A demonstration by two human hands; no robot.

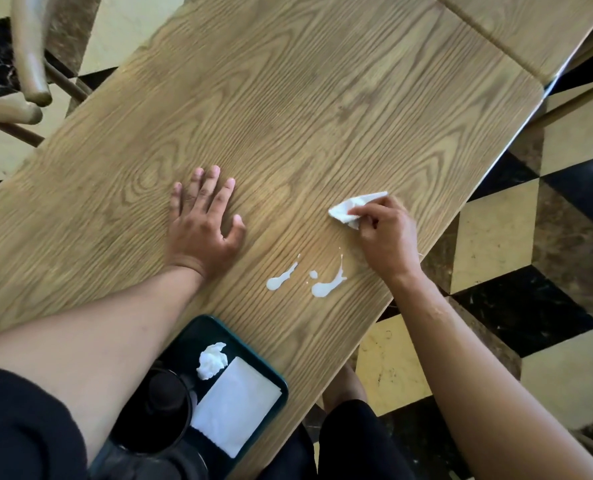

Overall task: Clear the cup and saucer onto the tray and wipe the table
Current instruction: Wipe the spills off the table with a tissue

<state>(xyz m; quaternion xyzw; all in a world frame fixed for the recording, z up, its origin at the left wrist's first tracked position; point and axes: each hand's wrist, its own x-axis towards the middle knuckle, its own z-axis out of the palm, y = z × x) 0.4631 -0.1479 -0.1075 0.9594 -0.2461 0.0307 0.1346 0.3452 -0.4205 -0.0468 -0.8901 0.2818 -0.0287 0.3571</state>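
While your right grip (379, 230) pinches a tissue (352, 208) against the surface (288, 98) just beyond the white spill (317, 284), your left grip (203, 220) lies flat and released, and the cup (165, 393) sits on the tray (274, 372) near you.

Head view, steeply down onto table (288, 98)

We see what looks like a café or dining room: wood-grain tables (288, 116) pushed end to end, bentwood chairs (28, 64), a checkered floor (530, 289) and a serving tray (270, 379) with napkins (234, 407).
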